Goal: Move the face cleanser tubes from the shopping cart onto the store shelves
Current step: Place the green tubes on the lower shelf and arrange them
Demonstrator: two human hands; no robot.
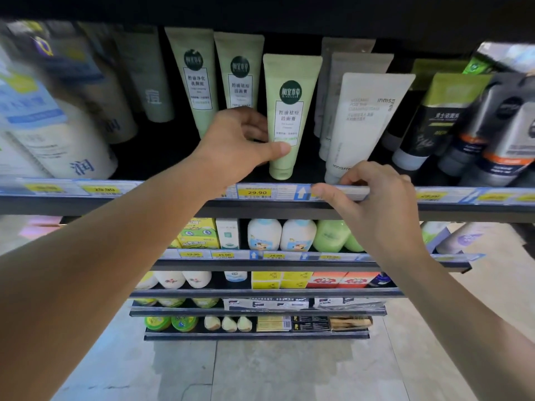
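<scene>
Yellow price tags reading 29.90 (257, 193) are running along the front rail of the top shelf (173, 205), where the right hand (376, 204) is resting palm down, its fingers curled over the rail edge and holding no product. Just behind the rail, the left hand (237, 140) is reaching in with thumb and fingers closing around a pale green face cleanser tube (286, 117) that is standing cap-down on the shelf, its label carrying a dark green round logo and Chinese characters. Beside it a white tube marked innisfree (362, 123) is leaning, two more green tubes (220, 76) are standing further back, and dark men's tubes (463, 131) are sitting blurred to the right.
</scene>
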